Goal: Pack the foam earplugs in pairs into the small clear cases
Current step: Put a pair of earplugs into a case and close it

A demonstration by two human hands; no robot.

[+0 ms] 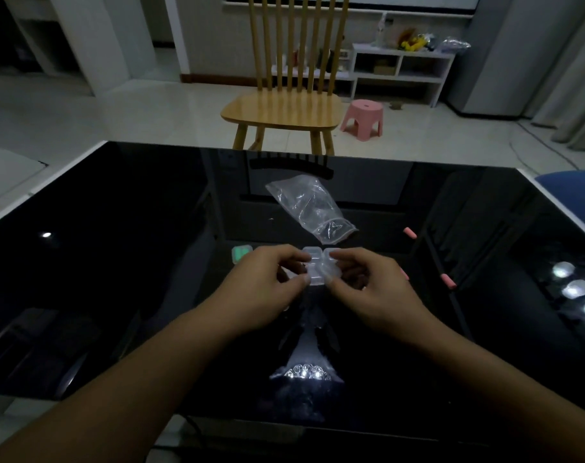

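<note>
A crumpled clear bag (313,208) is seen on the black table (117,262), just beyond the hands. A green-filled case (241,253) lies left of the left hand (267,289). Two pink earplugs (410,232) (448,281) lie apart to the right. An open clear case (318,267) is pinched between the fingers of the left hand and the right hand (371,289), above the table's middle. A wooden chair (284,105) and pink stool (363,118) stand beyond.

Table top (117,262): black, glossy, mirror-like. Case (318,267) and bag (313,208): clear plastic, the bag crinkled. Chair (281,110): smooth pale wood, slight sheen.
</note>
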